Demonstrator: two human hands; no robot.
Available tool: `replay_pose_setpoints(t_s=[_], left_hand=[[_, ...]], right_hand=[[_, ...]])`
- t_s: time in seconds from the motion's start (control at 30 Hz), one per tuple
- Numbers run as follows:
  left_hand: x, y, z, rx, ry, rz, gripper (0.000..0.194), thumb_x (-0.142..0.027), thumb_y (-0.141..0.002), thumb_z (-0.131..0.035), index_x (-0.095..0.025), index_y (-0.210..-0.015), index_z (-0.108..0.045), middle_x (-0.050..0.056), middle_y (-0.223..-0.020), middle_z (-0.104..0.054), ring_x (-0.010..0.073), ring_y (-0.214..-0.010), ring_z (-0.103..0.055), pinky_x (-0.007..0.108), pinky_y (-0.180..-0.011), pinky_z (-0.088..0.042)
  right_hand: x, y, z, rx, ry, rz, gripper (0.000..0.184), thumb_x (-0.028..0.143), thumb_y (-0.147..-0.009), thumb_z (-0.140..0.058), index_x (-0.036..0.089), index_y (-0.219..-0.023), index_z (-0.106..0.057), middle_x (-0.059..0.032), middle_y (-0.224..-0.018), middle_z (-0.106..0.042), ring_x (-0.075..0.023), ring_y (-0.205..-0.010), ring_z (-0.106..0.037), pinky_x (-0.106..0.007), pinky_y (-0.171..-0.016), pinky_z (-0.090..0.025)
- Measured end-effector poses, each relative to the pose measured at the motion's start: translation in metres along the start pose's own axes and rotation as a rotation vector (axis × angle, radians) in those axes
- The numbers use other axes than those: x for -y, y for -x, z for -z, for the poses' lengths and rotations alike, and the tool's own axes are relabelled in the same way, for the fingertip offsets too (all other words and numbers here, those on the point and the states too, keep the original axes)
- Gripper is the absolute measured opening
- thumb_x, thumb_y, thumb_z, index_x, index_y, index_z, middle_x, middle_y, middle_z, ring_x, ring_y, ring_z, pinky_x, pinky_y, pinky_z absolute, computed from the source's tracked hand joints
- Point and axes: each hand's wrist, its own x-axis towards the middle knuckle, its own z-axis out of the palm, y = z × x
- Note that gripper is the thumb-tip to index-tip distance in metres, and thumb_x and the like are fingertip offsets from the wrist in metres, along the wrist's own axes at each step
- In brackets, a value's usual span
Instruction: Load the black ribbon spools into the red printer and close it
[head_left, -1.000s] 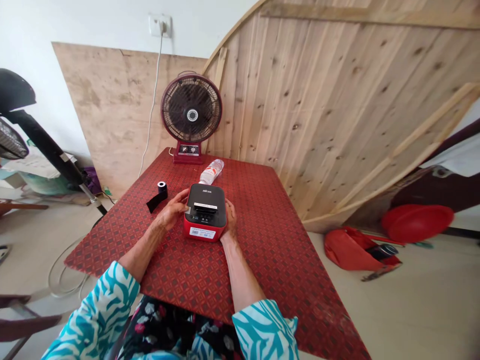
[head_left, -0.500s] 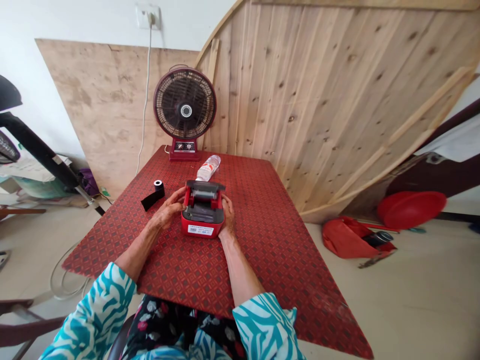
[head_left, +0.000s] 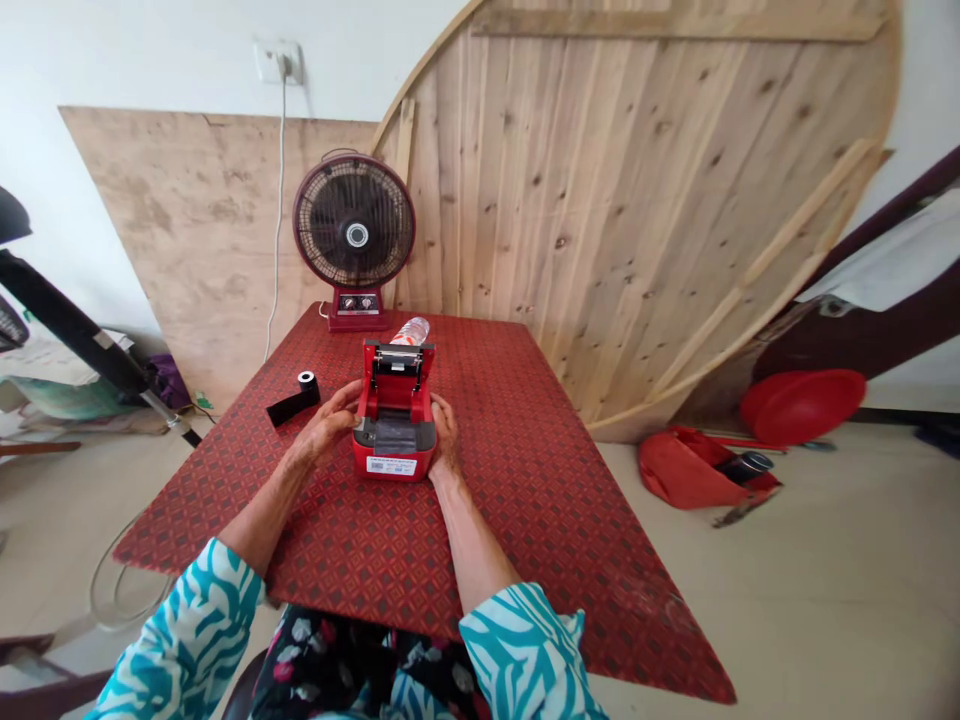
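A red and black label printer (head_left: 395, 465) sits on the table in front of me, its lid (head_left: 399, 362) raised and its dark inside showing. A white sticker is on its front. My left hand (head_left: 330, 424) holds the printer's left side, with the thumb near the front corner. On the other side, my right hand (head_left: 445, 436) grips the right wall, its fingertips partly hidden behind the casing. To the left of my left hand stands a small black ribbon roll (head_left: 307, 386) with a white core, its loose end lying on the tabletop.
Behind the printer lies a clear plastic bottle (head_left: 412, 331), partly covered by the lid. A dark red fan (head_left: 355, 236) stands at the table's (head_left: 540, 480) far edge against wooden boards (head_left: 570, 200). On the floor at right are a red bag (head_left: 679, 468) and a red basin (head_left: 802, 405).
The printer's lid has swung up from a lower, partly open position and now stands upright. Both hands stay at the printer's sides. The view has shifted slightly.
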Motion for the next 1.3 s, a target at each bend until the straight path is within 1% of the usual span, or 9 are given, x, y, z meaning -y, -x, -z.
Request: replay_pose_setpoints(t_s=[0.13,0.23,0.37,0.53,0.73,0.87,1.03,1.17,1.3], left_hand=[[-0.024,-0.010,-0.008,-0.041,-0.522,-0.219,0.050,-0.036,-0.077,-0.062,-0.019,-0.124,-0.066,0.011,-0.138,-0.060,0.0281,-0.131,-0.053,0.039,-0.112,-0.040],[-0.043,-0.028,-0.029,0.196,-1.002,-0.249,0.036,-0.029,-0.089,-0.048,-0.020,-0.115,-0.071,0.009,-0.122,-0.069,0.0227,-0.116,-0.063,0.035,-0.106,-0.044],[-0.055,-0.063,-0.056,0.522,-1.479,-0.050,0.034,-0.014,-0.085,-0.047,-0.018,-0.107,-0.074,0.010,-0.110,-0.074,0.0219,-0.102,-0.068,0.028,-0.089,-0.049],[-0.060,-0.091,-0.063,0.710,-1.491,0.046,0.027,-0.009,-0.075,-0.054,-0.016,-0.092,-0.075,0.004,-0.090,-0.076,0.0156,-0.079,-0.068,0.019,-0.067,-0.046],[-0.062,-0.091,-0.057,0.782,-1.475,0.069,0.024,-0.014,-0.077,-0.058,-0.015,-0.095,-0.074,0.004,-0.093,-0.076,0.0149,-0.082,-0.067,0.018,-0.068,-0.045],[-0.060,-0.082,-0.057,0.737,-1.499,0.015,0.025,-0.016,-0.080,-0.059,-0.016,-0.101,-0.072,0.004,-0.100,-0.075,0.0161,-0.090,-0.068,0.019,-0.074,-0.047],[-0.072,-0.056,-0.050,0.526,-1.477,-0.190,0.035,-0.019,-0.082,-0.060,-0.019,-0.117,-0.066,0.006,-0.117,-0.071,0.0191,-0.107,-0.066,0.025,-0.088,-0.049],[-0.093,-0.032,-0.020,0.354,-1.248,-0.381,0.047,-0.024,-0.087,-0.055,-0.021,-0.134,-0.057,0.006,-0.123,-0.067,0.0167,-0.104,-0.066,0.028,-0.092,-0.051],[-0.098,-0.035,0.024,0.056,-1.160,-0.352,0.044,-0.027,-0.081,-0.058,-0.017,-0.124,-0.063,0.007,-0.112,-0.068,0.0147,-0.087,-0.066,0.026,-0.082,-0.053]], right_hand=[[0.002,0.000,-0.002,-0.012,-0.027,-0.016,0.052,0.058,-0.075,-0.062,0.019,-0.109,-0.066,-0.0055,-0.104,-0.071,-0.0190,-0.090,-0.063,-0.031,-0.079,-0.048],[0.003,-0.001,-0.002,-0.006,-0.028,-0.008,0.051,0.057,-0.075,-0.062,0.019,-0.109,-0.067,-0.0055,-0.106,-0.071,-0.0198,-0.093,-0.063,-0.032,-0.081,-0.048],[-0.002,-0.003,-0.002,0.006,-0.035,-0.010,0.051,0.057,-0.075,-0.062,0.019,-0.108,-0.067,-0.0054,-0.106,-0.071,-0.0208,-0.096,-0.063,-0.032,-0.082,-0.048],[-0.007,-0.005,-0.002,0.017,-0.046,-0.022,0.050,0.057,-0.076,-0.061,0.021,-0.110,-0.068,-0.0049,-0.105,-0.071,-0.0212,-0.099,-0.063,-0.032,-0.082,-0.049],[-0.005,-0.004,-0.004,0.015,-0.072,-0.045,0.050,0.056,-0.075,-0.062,0.021,-0.110,-0.068,-0.0044,-0.103,-0.071,-0.0208,-0.096,-0.063,-0.031,-0.080,-0.049],[-0.002,-0.003,-0.004,0.027,-0.085,-0.073,0.051,0.056,-0.074,-0.062,0.021,-0.110,-0.067,-0.0044,-0.104,-0.071,-0.0207,-0.095,-0.063,-0.031,-0.079,-0.048],[0.001,-0.001,-0.003,0.027,-0.102,-0.060,0.052,0.056,-0.074,-0.063,0.020,-0.110,-0.066,-0.0053,-0.107,-0.070,-0.0206,-0.096,-0.062,-0.031,-0.080,-0.047],[0.004,0.000,-0.003,0.026,-0.096,-0.058,0.053,0.057,-0.072,-0.063,0.019,-0.109,-0.065,-0.0055,-0.106,-0.069,-0.0206,-0.095,-0.062,-0.032,-0.082,-0.047],[0.004,0.000,-0.002,0.002,-0.075,-0.070,0.055,0.058,-0.070,-0.063,0.018,-0.108,-0.066,-0.0059,-0.105,-0.070,-0.0206,-0.093,-0.062,-0.032,-0.081,-0.047]])
